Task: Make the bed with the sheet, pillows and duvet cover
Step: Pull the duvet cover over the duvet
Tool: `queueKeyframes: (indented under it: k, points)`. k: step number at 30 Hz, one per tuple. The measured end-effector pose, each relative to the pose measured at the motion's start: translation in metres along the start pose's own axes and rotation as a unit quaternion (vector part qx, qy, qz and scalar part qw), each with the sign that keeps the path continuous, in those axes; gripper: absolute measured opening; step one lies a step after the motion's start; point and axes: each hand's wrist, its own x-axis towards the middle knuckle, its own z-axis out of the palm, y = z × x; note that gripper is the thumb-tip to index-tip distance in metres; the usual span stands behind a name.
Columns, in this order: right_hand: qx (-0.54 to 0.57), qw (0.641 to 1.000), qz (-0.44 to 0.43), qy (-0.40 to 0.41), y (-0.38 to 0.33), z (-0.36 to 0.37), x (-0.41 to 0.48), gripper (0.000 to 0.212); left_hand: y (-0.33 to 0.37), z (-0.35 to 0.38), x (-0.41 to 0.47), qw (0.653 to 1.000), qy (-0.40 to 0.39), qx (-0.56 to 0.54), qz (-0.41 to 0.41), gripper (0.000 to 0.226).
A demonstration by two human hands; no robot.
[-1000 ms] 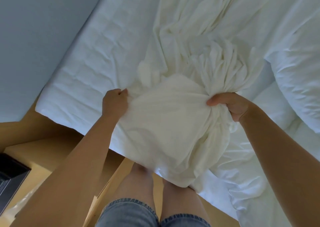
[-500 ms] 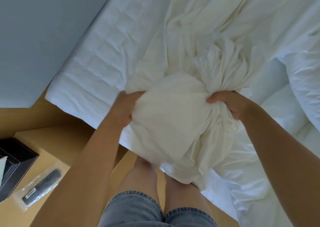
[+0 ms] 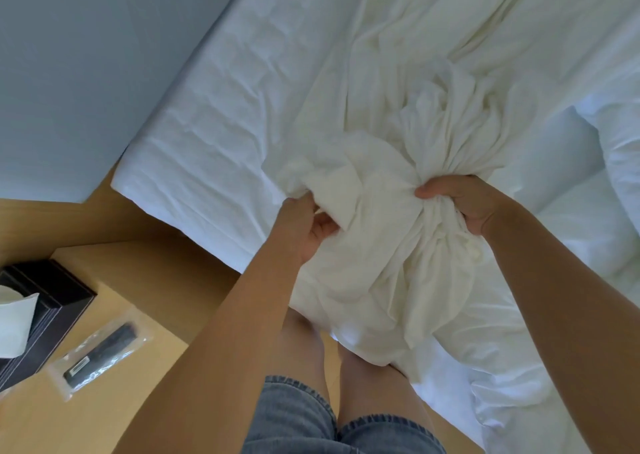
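L hand [image 3: 304, 225], R hand [image 3: 465, 205] round bunched sheet [image 3: 367, 290]

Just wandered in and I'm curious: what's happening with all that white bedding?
A person stands at the bed's edge, holding a bunched cream sheet in both hands. The left hand grips one side of the bundle, and the right hand grips the gathered neck on the other. The rest of the sheet trails across the mattress, whose near corner lies bare. White pillows lie heaped to the right. The bed is not yet made.
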Motion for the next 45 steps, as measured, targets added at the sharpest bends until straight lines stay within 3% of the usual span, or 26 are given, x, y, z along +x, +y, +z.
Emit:
queueKeyframes:
  k: [3,6,9,15,17,21,24,27,29,30,32,35,37,42,45]
  points:
    - [0.005,1.0,-0.006,-0.001,0.0,0.002,0.001,0.019,-0.016,0.01,-0.001,0.965,0.059,0.252,0.037,0.014]
    - [0.006,1.0,-0.017,-0.007,-0.001,0.002,-0.001,0.027,-0.019,0.021,-0.007,0.916,-0.015,0.396,0.057,0.021]
    - [0.009,1.0,-0.01,-0.016,-0.001,-0.001,-0.003,0.036,-0.016,0.023,-0.01,0.917,-0.007,0.387,0.096,0.027]
    - [0.015,1.0,-0.017,-0.009,0.004,-0.003,-0.002,0.022,0.015,-0.024,0.005,0.923,0.168,0.312,0.149,0.038]
    - [0.02,1.0,-0.022,-0.001,0.003,-0.004,-0.002,0.021,0.028,-0.044,0.013,0.905,0.228,0.325,0.155,0.043]
    - [0.044,0.999,-0.023,-0.007,0.006,-0.009,-0.005,0.029,0.048,-0.088,0.024,0.807,0.318,0.471,0.161,0.043]
    - [0.042,0.999,-0.027,-0.01,0.006,-0.009,-0.006,0.033,0.046,-0.079,0.023,0.718,0.348,0.568,0.201,0.036]
    - [0.04,0.999,-0.023,-0.013,0.005,-0.007,-0.004,0.03,0.027,-0.039,0.012,0.64,0.303,0.617,0.342,0.049]
    - [0.037,0.999,-0.018,-0.018,0.004,-0.006,-0.003,0.031,0.006,-0.007,0.0,0.614,0.215,0.64,0.409,0.049]
    - [0.037,0.999,-0.017,-0.023,0.004,-0.006,-0.003,0.032,-0.006,0.007,-0.003,0.615,0.161,0.661,0.399,0.05]
    - [0.035,0.999,-0.019,-0.028,0.004,-0.007,-0.003,0.035,-0.024,0.031,-0.003,0.645,0.063,0.703,0.295,0.06]
    - [0.037,0.998,-0.03,-0.043,0.006,-0.011,-0.003,0.032,-0.03,0.059,0.003,0.792,-0.03,0.591,0.153,0.051]
    - [0.031,0.997,-0.034,-0.057,0.007,-0.014,-0.004,0.028,-0.03,0.073,0.005,0.84,-0.048,0.525,0.127,0.05]
    - [0.015,0.998,-0.008,-0.062,0.007,-0.021,-0.008,0.041,-0.021,0.096,0.003,0.868,-0.085,0.476,0.111,0.018]
    - [0.022,0.997,-0.022,-0.067,0.005,-0.021,-0.01,0.036,-0.01,0.115,0.006,0.813,-0.091,0.548,0.175,0.019]
